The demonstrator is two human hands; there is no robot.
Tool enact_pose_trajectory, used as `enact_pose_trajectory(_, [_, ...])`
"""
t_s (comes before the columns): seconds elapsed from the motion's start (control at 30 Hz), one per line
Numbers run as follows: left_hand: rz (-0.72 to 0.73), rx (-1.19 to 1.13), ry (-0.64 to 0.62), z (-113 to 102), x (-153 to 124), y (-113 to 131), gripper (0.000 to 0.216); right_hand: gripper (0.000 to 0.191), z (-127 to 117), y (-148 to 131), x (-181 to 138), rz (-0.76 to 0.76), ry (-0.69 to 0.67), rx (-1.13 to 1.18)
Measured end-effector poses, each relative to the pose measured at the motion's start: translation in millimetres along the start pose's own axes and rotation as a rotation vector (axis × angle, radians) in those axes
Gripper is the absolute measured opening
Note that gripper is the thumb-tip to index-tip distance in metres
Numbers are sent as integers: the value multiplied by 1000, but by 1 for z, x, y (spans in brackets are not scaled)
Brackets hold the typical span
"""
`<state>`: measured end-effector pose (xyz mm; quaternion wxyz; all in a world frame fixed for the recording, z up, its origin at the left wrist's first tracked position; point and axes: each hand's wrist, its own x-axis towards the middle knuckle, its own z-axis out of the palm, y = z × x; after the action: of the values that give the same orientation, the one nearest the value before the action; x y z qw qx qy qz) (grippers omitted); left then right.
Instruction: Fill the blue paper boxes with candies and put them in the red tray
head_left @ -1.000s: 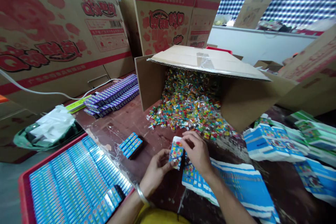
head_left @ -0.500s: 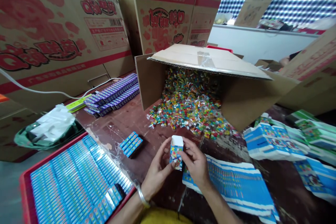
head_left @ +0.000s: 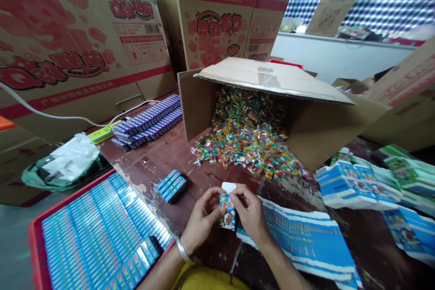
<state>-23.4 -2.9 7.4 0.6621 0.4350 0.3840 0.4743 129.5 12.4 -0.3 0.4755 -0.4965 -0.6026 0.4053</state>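
Between my two hands is a small blue printed candy box (head_left: 228,217), its white top flap standing up. My left hand (head_left: 205,217) grips the box's left side, with thumb across its front. My right hand (head_left: 249,210) pinches the upper right edge near the flap; whether anything is inside the box is hidden. Just right of my right hand lies a fanned row of flat blue cartons (head_left: 306,240). A short row of finished-looking blue boxes (head_left: 171,186) sits to the left of my hands. Beyond them, wrapped colourful candies (head_left: 244,145) spill from an open cardboard carton (head_left: 265,74).
A red tray (head_left: 32,240) packed with blue boxes is at lower left. Stacked purple boxes (head_left: 149,122) and a green power strip (head_left: 102,133) lie behind it. More blue cartons (head_left: 353,186) and green cartons (head_left: 408,170) are at right. Large cardboard cartons (head_left: 217,9) stand at the back.
My fingers have moved up to the top of the box, and the right hand now pinches near its flap. The box has tipped and sits slightly lower in view.
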Motion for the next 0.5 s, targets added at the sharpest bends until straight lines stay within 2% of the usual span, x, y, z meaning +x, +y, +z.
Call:
enact_pose_trajectory(0.1, [17,-59,91,1,1,-4,34,13,3,-4,2,15,41,93])
enact_pose_trajectory(0.2, [26,-60,169,2,1,-6,40,15,4,-7,6,5,7,116])
enact_pose_trajectory(0.37, [63,82,205,1,-3,-3,36,22,0,-8,16,104,-71,121])
enact_pose_trajectory(0.5, [79,176,167,2,-6,-2,32,24,-5,-4,25,196,-144,158])
